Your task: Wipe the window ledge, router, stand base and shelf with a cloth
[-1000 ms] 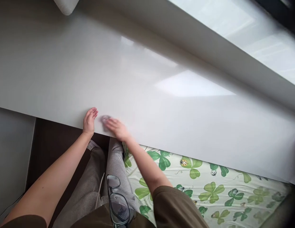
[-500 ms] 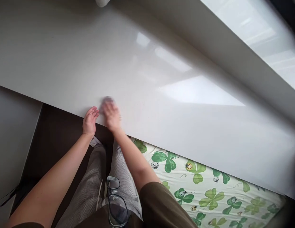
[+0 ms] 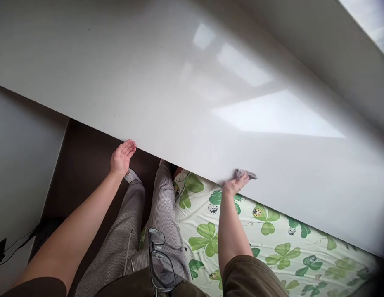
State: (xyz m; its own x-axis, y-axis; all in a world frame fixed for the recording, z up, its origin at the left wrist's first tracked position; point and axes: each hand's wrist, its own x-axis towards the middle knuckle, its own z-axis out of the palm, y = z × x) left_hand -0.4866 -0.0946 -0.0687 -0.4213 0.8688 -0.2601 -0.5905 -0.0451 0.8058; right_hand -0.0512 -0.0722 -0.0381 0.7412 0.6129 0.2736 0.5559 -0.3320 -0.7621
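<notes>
A glossy white tabletop [image 3: 148, 82] fills the upper part of the view, with window light reflected on it. My right hand [image 3: 234, 184] presses a small grey cloth [image 3: 244, 174] onto the surface near the front edge. The cloth is crumpled and partly covered by my fingers. Further left, my left hand [image 3: 121, 158] holds nothing, its fingers apart, and sits at the table's front edge.
Below the table lie a green clover-and-ladybird bedsheet [image 3: 272, 243] and my striped grey trousers [image 3: 124, 231]. Dark-framed glasses [image 3: 159, 260] hang at my chest. A raised white ledge [image 3: 318, 41] runs along the table's far side. Dark flooring [image 3: 86, 165] shows at left.
My right hand and the cloth have moved right along the table's front edge. My left hand stays near the edge, and the view has shifted slightly.
</notes>
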